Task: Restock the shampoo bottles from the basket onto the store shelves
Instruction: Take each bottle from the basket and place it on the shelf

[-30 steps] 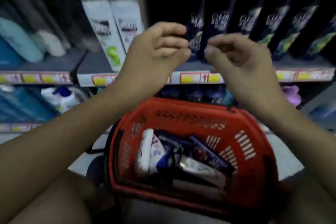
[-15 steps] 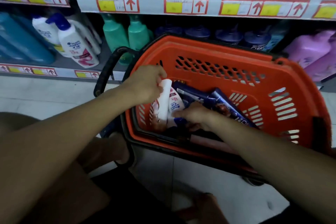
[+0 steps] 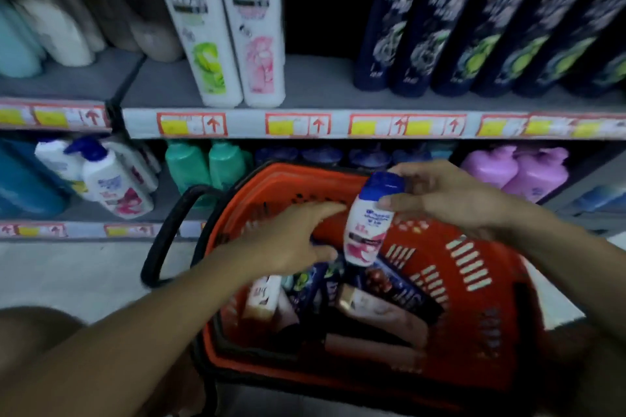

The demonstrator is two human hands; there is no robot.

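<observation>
Above the red basket [image 3: 474, 281], the right hand [image 3: 450, 196] pinches a small white shampoo bottle [image 3: 369, 223] near its blue cap; left hand [image 3: 291, 240] open beside it. Light, rigid, likely slick plastic; its waist seems the safer hold.

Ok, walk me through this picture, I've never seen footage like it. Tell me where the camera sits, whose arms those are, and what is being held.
The camera is worn on a person's head, looking forward and down, so the two bare arms reaching in from the bottom are that person's own. There is no machine here.

The right hand grips a small white bottle with a blue cap near its top, holding it above an orange shopping basket. The left hand reaches over the basket with fingers stretched out, holding nothing. More bottles lie in the basket, too blurred to name.

Behind stand store shelves. The upper one carries two tall white bottles and a row of dark bottles. The lower one carries similar white bottles with blue caps, green bottles and pink ones.
</observation>
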